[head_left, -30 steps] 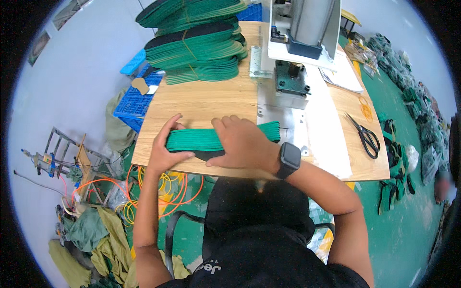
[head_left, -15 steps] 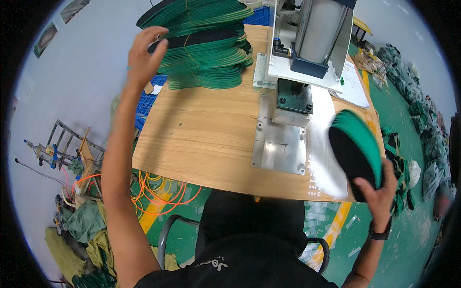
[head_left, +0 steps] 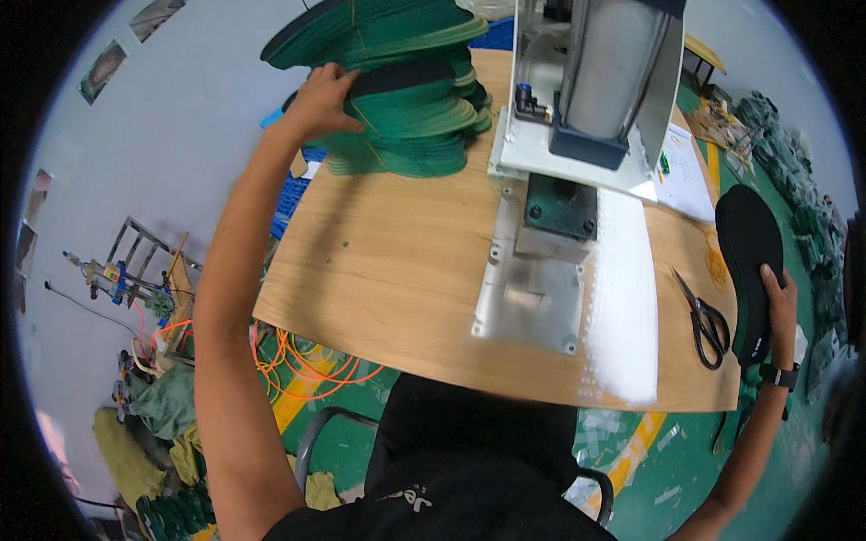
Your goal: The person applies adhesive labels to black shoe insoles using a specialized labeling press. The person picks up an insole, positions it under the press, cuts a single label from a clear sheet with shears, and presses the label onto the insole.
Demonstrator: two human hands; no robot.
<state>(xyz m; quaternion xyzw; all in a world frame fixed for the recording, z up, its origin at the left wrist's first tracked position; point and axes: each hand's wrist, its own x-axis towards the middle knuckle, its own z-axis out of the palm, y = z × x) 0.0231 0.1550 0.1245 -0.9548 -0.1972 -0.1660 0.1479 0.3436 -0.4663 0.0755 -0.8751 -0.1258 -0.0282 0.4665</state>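
Note:
My left hand (head_left: 323, 104) is at the near-left end of a tall pile of bundled green insoles at the back left of the table. Its fingers and thumb are closed round the end of a middle bundle (head_left: 410, 99), which has a black top. Another bundle (head_left: 379, 34) lies above it, tied with a thin band. Out past the table's right edge, my right hand (head_left: 781, 302) grips a stack of insoles (head_left: 750, 230) with the black face toward me, thumb on that face. How many are in this stack is hidden.
A press (head_left: 591, 99) with a clear cylinder stands mid-table over a metal plate (head_left: 530, 302). To its right are a white sheet (head_left: 627, 307), black scissors (head_left: 706, 325) and papers (head_left: 686, 176). Orange hoses (head_left: 302, 365) lie on the floor; bagged goods (head_left: 794, 171) line the right wall.
My right hand has carried its insoles right, off the white sheet and past the table edge, uncovering the scissors. My left hand has moved right onto the bundle. The view has shifted slightly.

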